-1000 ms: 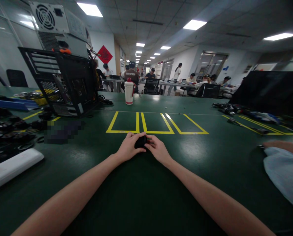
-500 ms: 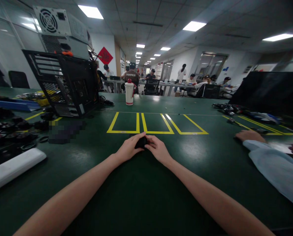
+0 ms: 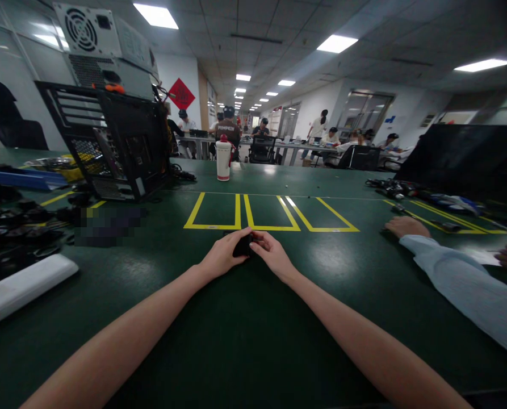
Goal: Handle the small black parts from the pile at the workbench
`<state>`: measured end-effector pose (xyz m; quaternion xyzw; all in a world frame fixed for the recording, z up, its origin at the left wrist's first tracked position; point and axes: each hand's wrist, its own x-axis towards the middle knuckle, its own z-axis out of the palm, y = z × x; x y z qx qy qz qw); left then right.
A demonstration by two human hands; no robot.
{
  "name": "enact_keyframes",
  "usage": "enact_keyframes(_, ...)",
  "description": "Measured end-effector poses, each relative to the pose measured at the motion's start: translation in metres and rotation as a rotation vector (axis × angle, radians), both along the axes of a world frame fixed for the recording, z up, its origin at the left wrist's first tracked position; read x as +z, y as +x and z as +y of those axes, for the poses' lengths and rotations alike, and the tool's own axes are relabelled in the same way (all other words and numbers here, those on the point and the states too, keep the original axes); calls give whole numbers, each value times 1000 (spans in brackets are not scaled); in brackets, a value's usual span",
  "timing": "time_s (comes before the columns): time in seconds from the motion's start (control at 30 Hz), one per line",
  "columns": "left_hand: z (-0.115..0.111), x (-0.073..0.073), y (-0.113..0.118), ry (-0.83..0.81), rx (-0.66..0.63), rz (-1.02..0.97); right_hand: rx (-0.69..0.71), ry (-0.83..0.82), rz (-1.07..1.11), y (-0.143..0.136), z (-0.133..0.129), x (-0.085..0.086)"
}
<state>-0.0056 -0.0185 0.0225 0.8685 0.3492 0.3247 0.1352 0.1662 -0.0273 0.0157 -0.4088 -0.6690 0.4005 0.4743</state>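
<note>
A small black object is held between my two hands, low over the green table. My left hand is closed round its left side, thumb below and fingers above. On its right side, my right hand pinches it with the fingertips. The hands partly cover the object, and its details are too dark to make out. Just beyond the fingers lie yellow tape outlines on the table.
A black computer case with power supplies on top stands at the back left. Nearer are cables and a white bar. A white cup stands at the back. On the right are another person's sleeved arm and cables.
The other person's arm on the right has moved leftward over the table. A person has come into view at the far left. My hands have barely moved and still hold the black object.
</note>
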Motion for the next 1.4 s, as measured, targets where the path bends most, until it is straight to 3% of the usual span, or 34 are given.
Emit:
enact_keyframes(0.3,0,-2,1,1,20,-12,60,29,4,-2,-10,2)
enact_keyframes(0.63,-5,4,0,-7,-30,-19,-31,-32,35,-5,-3,4)
enact_keyframes(0.87,-3,0,0,-35,-8,-33,83,-47,55,-4,-9,5)
enact_keyframes(1.17,-5,2,1,-30,-23,-31,11,-63,97,-5,-3,4)
enact_keyframes(1.4,-5,2,1,-26,-21,-35,97,-71,144,-3,-1,-1)
